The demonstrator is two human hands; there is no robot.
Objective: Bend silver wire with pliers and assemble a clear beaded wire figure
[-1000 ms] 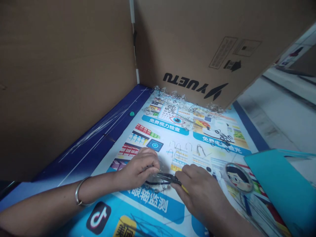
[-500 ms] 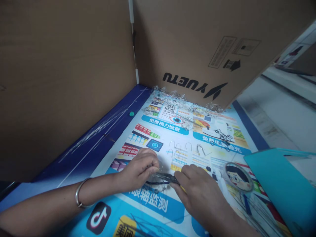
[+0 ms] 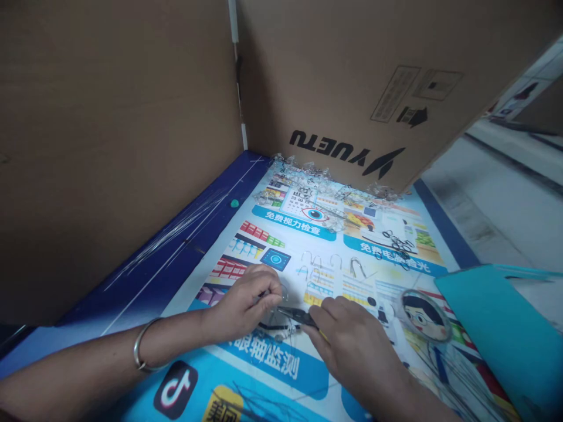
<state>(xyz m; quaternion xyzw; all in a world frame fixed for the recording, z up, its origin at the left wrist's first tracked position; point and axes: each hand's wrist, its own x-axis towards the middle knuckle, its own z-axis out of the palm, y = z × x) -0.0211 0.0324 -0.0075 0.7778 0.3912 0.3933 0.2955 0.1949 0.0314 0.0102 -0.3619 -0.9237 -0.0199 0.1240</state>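
Note:
My right hand (image 3: pixel 347 331) is closed around a pair of pliers (image 3: pixel 295 315) with dark jaws and a bit of yellow on the handle. The jaws point left, close to the fingertips of my left hand (image 3: pixel 257 299). That hand pinches a thin loop of wire (image 3: pixel 285 291), partly hidden by the fingers. Below the plier tips lies a small tangle of clear and dark pieces (image 3: pixel 279 331), too fine to make out. Several bent wire hooks (image 3: pixel 312 258) lie on the printed sheet (image 3: pixel 299 281) beyond my hands.
Cardboard walls (image 3: pixel 352 70) stand behind and to the left. Clear pieces (image 3: pixel 303 170) line the back, with small black rings (image 3: pixel 398 241) nearer. Straight wires (image 3: pixel 176 225) lie at left beside a green lump (image 3: pixel 234 203). A round clear dish (image 3: pixel 426 315) and a teal folder (image 3: pixel 497 328) are at right.
The pliers and my right hand have shifted very slightly left. The wire loop shows more clearly above my left fingertips. Everything else stays put.

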